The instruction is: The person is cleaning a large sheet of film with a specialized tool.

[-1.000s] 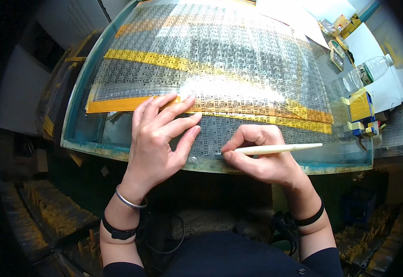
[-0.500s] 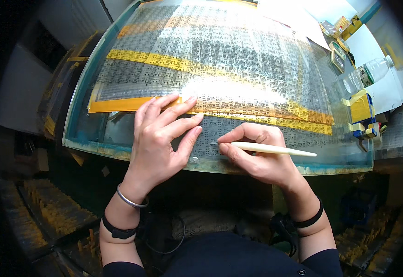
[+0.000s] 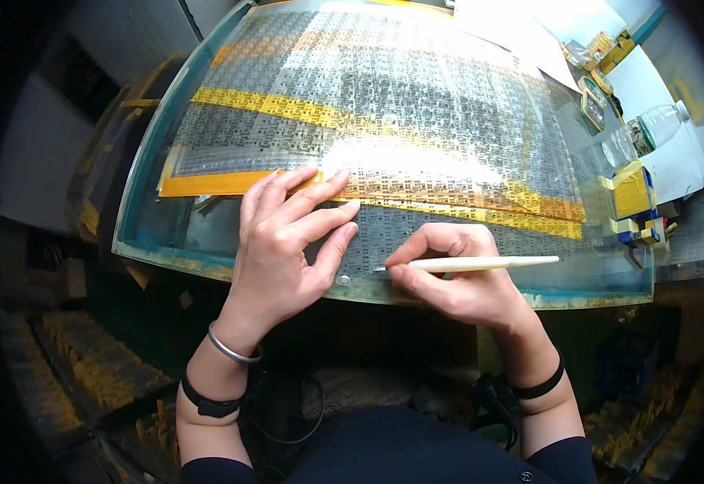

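Observation:
My left hand (image 3: 283, 242) rests with its fingers spread and the fingertips on an orange strip (image 3: 223, 183) along the near edge of a patterned film sheet (image 3: 279, 121). It holds nothing. My right hand (image 3: 465, 278) is closed in a pen grip round a slim pen-shaped tool (image 3: 485, 263) with a cream handle. The tool's thin metallic tip points left, low over the dark patterned near part of the glass table (image 3: 206, 258); whether it touches cannot be told. A small clear blob (image 3: 344, 279) lies between my hands near the front edge.
At the right stand a clear plastic bottle (image 3: 662, 125) and a blue-and-yellow holder (image 3: 632, 198). White paper (image 3: 521, 36) lies at the far right, beside small boxes (image 3: 594, 52). Strong glare covers the middle of the film. Racks with yellowish pieces (image 3: 98, 351) sit low at the left.
My right hand has brought the tool's tip a little toward me. My left hand keeps its place on the strip. The view has shifted slightly.

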A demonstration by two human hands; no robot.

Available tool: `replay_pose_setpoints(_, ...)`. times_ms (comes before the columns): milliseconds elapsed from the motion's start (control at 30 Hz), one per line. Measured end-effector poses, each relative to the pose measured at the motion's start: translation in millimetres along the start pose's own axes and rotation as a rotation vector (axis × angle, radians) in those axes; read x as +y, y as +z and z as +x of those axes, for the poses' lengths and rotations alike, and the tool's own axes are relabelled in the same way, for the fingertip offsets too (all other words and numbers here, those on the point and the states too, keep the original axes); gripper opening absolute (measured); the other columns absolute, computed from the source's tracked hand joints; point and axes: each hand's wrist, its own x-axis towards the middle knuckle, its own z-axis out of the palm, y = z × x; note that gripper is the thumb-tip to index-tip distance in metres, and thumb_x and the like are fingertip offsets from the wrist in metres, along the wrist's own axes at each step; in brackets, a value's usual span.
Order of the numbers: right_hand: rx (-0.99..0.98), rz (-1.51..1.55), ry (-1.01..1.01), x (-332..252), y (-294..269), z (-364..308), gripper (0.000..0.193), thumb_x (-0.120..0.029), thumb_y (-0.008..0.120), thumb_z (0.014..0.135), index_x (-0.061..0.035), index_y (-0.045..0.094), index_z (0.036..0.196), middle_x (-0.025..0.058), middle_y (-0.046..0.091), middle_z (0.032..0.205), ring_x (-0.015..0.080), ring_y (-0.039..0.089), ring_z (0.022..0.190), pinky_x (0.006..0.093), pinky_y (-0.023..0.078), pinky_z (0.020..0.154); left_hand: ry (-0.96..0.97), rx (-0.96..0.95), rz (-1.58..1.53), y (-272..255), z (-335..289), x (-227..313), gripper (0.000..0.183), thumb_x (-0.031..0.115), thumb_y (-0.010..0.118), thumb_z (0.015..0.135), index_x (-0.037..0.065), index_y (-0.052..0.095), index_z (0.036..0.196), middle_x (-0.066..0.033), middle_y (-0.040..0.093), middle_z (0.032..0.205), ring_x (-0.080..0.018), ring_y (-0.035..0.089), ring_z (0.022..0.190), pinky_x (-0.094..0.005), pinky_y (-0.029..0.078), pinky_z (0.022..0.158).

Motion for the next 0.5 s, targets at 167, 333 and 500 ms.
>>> replay_pose_setpoints(167, 0.042, -0.031, -0.047, 1.8, 3.4, 0.9, 0.014, -0.013, 0.070, 0.082, -0.0003, 0.073, 0.088, 0.0097, 0.069, 0.069, 0.0108, 0.066, 0.062, 0.0264, 0.052, 0.058, -0.011, 0.006, 0.003, 0.4, -0.6, 0.8, 0.021, 0.013, 0.074, 0.082, 0.010, 0.076, 0.102, -0.0059, 0.068, 0.125, -0.0291, 0.054, 0.125, -0.0456, 0.034, 0.108)
replay_pose_setpoints(333, -0.005, 0.037, 0.020, -1.5, -1.0, -0.7, 0.012, -0.011, 0.069, 0.081, -0.0006, 0.073, 0.086, 0.0109, 0.069, 0.070, 0.0131, 0.067, 0.063, 0.0277, 0.052, 0.059, -0.005, 0.002, 0.004, 0.3, 0.2, 0.3, 0.021, 0.013, 0.074, 0.081, 0.011, 0.076, 0.102, -0.0057, 0.068, 0.125, -0.0286, 0.054, 0.125, -0.0453, 0.034, 0.108)
replay_pose_setpoints(500, -0.015, -0.028, -0.020, -1.7, -0.6, 0.4, 0.012, -0.011, 0.069, 0.081, -0.0002, 0.072, 0.084, 0.0099, 0.070, 0.071, 0.0123, 0.067, 0.063, 0.0276, 0.052, 0.059, -0.018, 0.013, 0.006, 0.1, -0.7, 0.3, 0.022, 0.013, 0.074, 0.081, 0.011, 0.076, 0.102, -0.0056, 0.068, 0.125, -0.0284, 0.054, 0.125, -0.0450, 0.034, 0.108)
